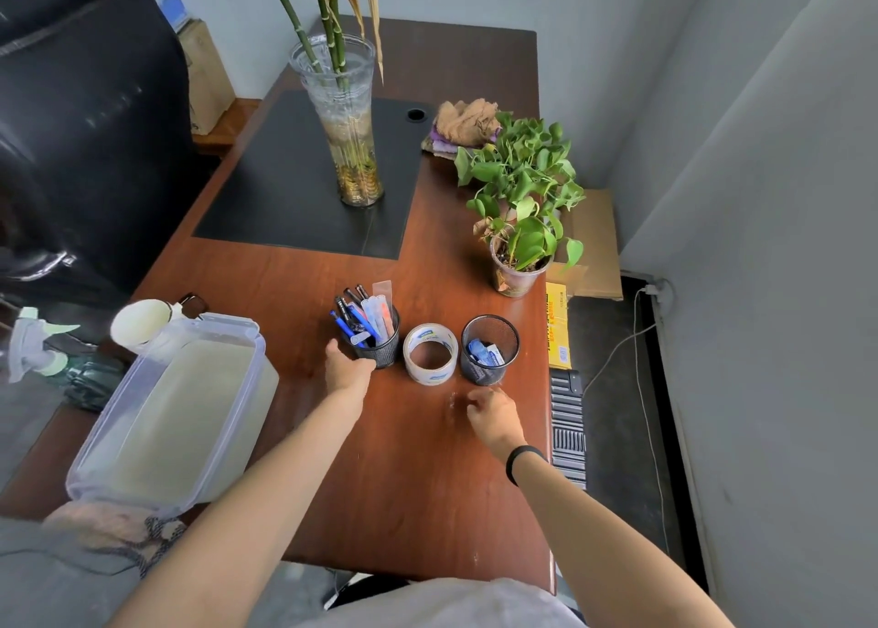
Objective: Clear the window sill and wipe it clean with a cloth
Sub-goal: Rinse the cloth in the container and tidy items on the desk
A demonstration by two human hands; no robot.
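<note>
On the brown desk stand a black mesh cup full of pens, a roll of tape and a second mesh cup holding small blue items. My left hand grips the left side of the pen cup. My right hand hovers just in front of the second cup, fingers loosely curled and holding nothing. A crumpled brown and purple cloth lies at the far right of the desk, behind a potted green plant.
A tall glass vase with bamboo stalks stands on a black desk mat. A clear plastic tub, a paper cup and a spray bottle sit at the left. Cardboard and a cable lie by the right wall.
</note>
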